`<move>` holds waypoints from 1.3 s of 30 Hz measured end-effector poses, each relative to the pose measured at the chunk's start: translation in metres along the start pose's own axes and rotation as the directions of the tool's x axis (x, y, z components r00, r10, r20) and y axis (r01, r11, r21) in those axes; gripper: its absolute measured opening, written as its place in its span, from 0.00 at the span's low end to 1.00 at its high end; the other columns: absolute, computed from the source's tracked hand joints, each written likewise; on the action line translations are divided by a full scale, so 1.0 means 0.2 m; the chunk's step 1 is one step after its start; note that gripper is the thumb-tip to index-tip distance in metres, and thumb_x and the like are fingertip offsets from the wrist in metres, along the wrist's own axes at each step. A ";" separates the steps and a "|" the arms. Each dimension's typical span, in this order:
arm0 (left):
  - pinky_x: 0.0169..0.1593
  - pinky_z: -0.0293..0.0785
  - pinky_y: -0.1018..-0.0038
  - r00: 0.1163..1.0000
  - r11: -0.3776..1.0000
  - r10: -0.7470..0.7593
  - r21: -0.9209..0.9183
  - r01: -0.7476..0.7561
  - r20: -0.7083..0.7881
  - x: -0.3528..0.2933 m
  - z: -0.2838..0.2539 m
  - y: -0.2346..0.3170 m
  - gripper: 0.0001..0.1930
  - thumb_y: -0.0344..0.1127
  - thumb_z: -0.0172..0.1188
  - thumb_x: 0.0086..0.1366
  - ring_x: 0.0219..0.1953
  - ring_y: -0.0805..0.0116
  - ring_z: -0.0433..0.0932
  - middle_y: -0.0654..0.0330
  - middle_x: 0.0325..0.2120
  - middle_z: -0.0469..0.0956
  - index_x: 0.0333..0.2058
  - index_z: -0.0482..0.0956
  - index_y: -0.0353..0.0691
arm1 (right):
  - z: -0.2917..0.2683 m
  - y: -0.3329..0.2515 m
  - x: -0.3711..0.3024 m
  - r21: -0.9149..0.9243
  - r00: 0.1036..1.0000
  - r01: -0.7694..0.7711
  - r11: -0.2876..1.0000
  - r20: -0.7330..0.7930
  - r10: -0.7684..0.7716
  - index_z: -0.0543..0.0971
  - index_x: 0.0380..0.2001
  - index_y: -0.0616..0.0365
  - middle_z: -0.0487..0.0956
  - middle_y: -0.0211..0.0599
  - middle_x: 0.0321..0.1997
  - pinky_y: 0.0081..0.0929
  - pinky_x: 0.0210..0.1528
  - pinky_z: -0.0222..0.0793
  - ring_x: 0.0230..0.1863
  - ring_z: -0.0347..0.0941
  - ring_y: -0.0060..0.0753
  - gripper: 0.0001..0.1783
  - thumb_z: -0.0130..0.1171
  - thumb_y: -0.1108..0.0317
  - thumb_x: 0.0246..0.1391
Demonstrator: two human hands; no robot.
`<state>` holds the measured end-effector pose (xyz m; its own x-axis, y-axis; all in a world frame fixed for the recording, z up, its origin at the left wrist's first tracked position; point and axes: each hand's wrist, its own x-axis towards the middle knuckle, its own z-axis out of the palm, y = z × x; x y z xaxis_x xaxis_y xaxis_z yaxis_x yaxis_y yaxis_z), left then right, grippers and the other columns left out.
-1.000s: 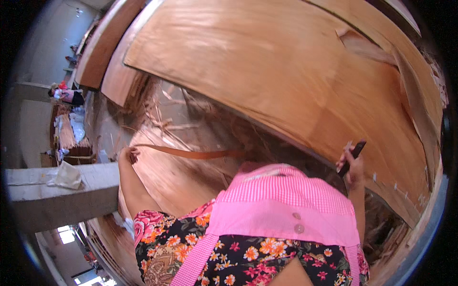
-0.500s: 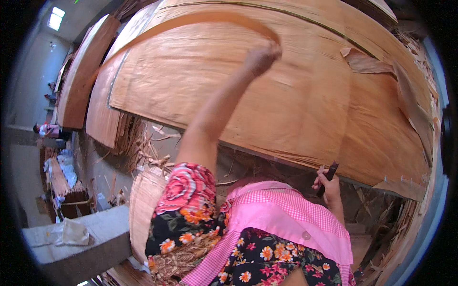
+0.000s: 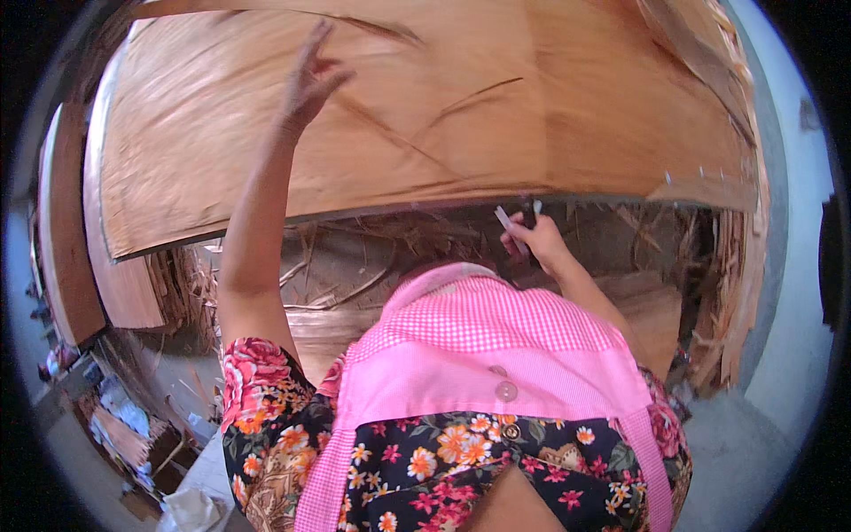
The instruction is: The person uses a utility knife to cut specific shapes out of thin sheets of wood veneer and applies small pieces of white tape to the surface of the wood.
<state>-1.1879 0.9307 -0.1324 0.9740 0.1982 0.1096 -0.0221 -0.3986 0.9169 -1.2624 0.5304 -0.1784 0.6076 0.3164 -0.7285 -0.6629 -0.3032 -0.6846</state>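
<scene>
A broad stack of thin wood veneer (image 3: 612,115) spreads in front of me, its near edge hanging over a dark gap. My left hand (image 3: 315,84) is stretched over the far left of the top sheet, fingers apart and holding nothing. Thin dark splits or slivers (image 3: 474,100) mark the sheet to the right of it. Close to the near edge, my right hand (image 3: 539,241) is closed around a small dark tool (image 3: 530,211). A pale flat piece (image 3: 503,217) sticks up beside the tool; whether it belongs to it I cannot tell.
More veneer stacks (image 3: 66,230) stand at the left. Torn veneer scraps (image 3: 355,275) lie below the near edge, and ragged offcuts (image 3: 731,293) pile up at the right by a pale wall (image 3: 780,195). A white bag (image 3: 191,510) sits at the lower left.
My left hand held a long, curved veneer strip and has let it go. The view has turned, the right hand now appears further left, and the loose curled veneer sits nearer the upper right rim.
</scene>
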 end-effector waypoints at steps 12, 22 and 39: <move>0.59 0.47 0.60 0.931 0.574 0.327 0.748 -0.334 0.165 -0.74 0.92 -0.16 0.19 0.37 0.49 0.56 0.58 0.62 0.57 0.61 0.53 0.62 0.48 0.68 0.45 | 0.06 0.05 0.23 0.095 0.975 0.220 0.971 -0.026 -0.219 0.72 0.30 0.61 0.74 0.34 0.20 0.18 0.20 0.65 0.16 0.68 0.20 0.08 0.53 0.68 0.50; 0.52 0.58 0.66 0.862 0.574 0.390 0.647 -0.502 0.323 -0.67 0.93 -0.08 0.23 0.35 0.50 0.50 0.51 0.64 0.63 0.62 0.52 0.63 0.48 0.67 0.40 | 0.22 0.00 0.42 0.146 0.985 0.107 0.984 -0.152 -0.084 0.74 0.22 0.61 0.75 0.34 0.18 0.21 0.15 0.68 0.14 0.69 0.25 0.09 0.55 0.65 0.48; 0.47 0.60 0.66 0.884 0.632 0.429 0.637 -0.441 0.186 -0.67 0.98 -0.11 0.17 0.38 0.55 0.47 0.46 0.66 0.67 0.69 0.46 0.70 0.39 0.74 0.51 | 0.20 -0.02 0.22 0.146 0.992 0.044 0.988 -0.121 -0.027 0.73 0.28 0.64 0.76 0.41 0.22 0.23 0.17 0.68 0.18 0.73 0.29 0.09 0.52 0.67 0.49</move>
<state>-1.2728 0.7365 -0.2421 0.8933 -0.1621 0.4193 -0.2997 -0.9099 0.2868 -1.2502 0.5811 -0.2075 0.6735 0.2136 -0.7076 -0.6921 -0.1540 -0.7052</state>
